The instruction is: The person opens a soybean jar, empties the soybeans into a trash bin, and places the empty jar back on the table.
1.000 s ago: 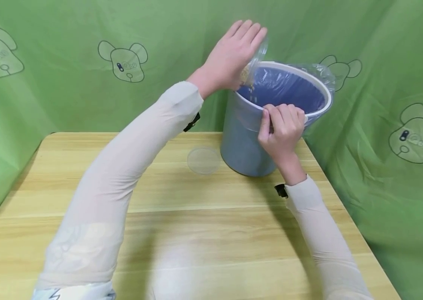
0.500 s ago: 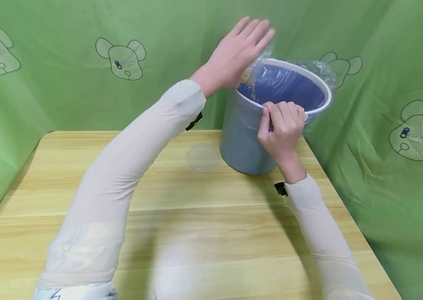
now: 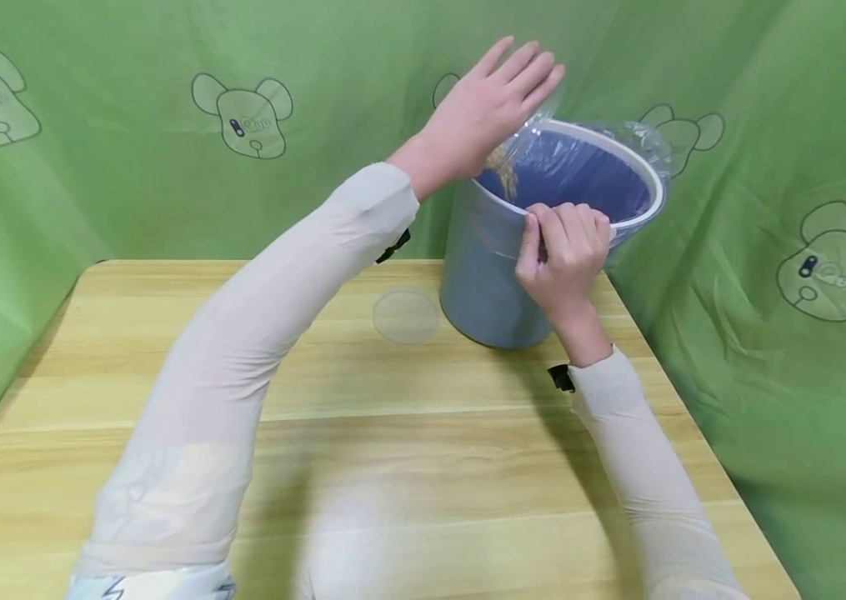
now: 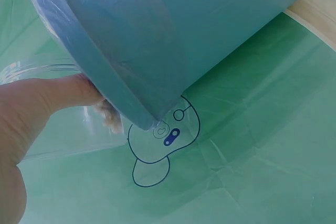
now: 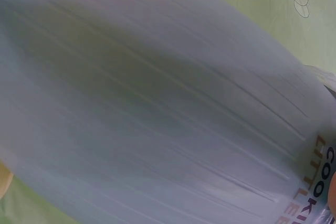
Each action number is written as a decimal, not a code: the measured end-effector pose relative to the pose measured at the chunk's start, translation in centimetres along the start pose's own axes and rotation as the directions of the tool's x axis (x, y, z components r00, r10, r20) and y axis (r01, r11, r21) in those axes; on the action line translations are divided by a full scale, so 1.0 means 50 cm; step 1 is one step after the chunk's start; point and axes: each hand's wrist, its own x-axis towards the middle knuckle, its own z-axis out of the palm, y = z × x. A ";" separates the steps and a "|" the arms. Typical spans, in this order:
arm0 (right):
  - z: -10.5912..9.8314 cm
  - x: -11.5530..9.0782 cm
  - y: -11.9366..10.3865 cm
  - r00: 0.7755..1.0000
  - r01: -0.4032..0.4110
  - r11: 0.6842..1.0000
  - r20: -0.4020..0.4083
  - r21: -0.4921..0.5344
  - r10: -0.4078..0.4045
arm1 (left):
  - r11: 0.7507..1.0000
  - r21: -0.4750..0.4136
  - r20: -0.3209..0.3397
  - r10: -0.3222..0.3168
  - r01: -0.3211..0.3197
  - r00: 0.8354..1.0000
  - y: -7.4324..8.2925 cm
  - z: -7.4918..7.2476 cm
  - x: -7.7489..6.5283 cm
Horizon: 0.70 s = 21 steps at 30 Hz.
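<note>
In the head view my left hand holds a clear plastic jar tipped at the left rim of a blue-grey trash can. Small pale-brown pieces, like grains, show at the jar's mouth and spill into the can; their exact kind is not clear. The left wrist view has my thumb lying along the jar, its mouth tucked against the rim. My right hand grips the near rim, knuckles up, over the clear bag that lines the can. Most of the jar is hidden behind my left hand in the head view.
A clear round lid lies flat on the wooden table, left of the can's base. Green curtains with bear-head drawings close off the back and both sides. Printed lettering marks the can's side near its top.
My left hand has shifted a little to the right and tipped the jar further over the can, its fingers spreading. More pieces pour out. My right hand stays on the rim.
</note>
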 end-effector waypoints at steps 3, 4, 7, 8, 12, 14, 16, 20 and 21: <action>-0.003 -0.002 0.002 1.000 0.002 1.000 -0.007 -0.006 -0.002 | 1.000 -0.009 0.013 0.003 -0.003 1.000 0.004 0.001 0.003; -0.004 -0.003 0.002 1.000 0.002 1.000 -0.009 -0.007 -0.002 | 1.000 -0.010 0.016 0.004 -0.004 1.000 0.004 0.001 0.004; -0.006 -0.002 0.003 1.000 0.000 1.000 -0.007 -0.008 0.000 | 1.000 -0.009 0.021 0.005 -0.004 1.000 0.005 0.001 0.005; -0.006 -0.002 0.003 1.000 0.000 1.000 -0.005 -0.007 0.000 | 1.000 -0.008 0.021 0.005 -0.005 1.000 0.005 0.000 0.005; -0.006 0.000 0.001 1.000 0.003 1.000 -0.002 -0.002 -0.003 | 1.000 0.003 0.023 0.017 -0.018 1.000 0.005 -0.001 0.004; -0.007 0.001 0.000 1.000 0.004 1.000 -0.001 0.001 -0.004 | 0.999 0.013 0.022 0.029 -0.029 0.999 0.007 -0.001 0.003; -0.008 0.001 0.000 1.000 0.005 1.000 0.000 -0.001 -0.005 | 0.999 0.030 0.020 0.044 -0.045 0.999 0.010 -0.001 0.004; -0.010 0.001 0.000 1.000 0.003 1.000 0.002 -0.007 -0.003 | 0.994 0.066 -0.005 0.087 -0.086 0.996 0.019 0.002 0.007; -0.010 0.000 0.000 1.000 0.003 1.000 0.002 -0.009 -0.003 | 0.992 0.075 -0.012 0.099 -0.098 0.995 0.021 0.003 0.008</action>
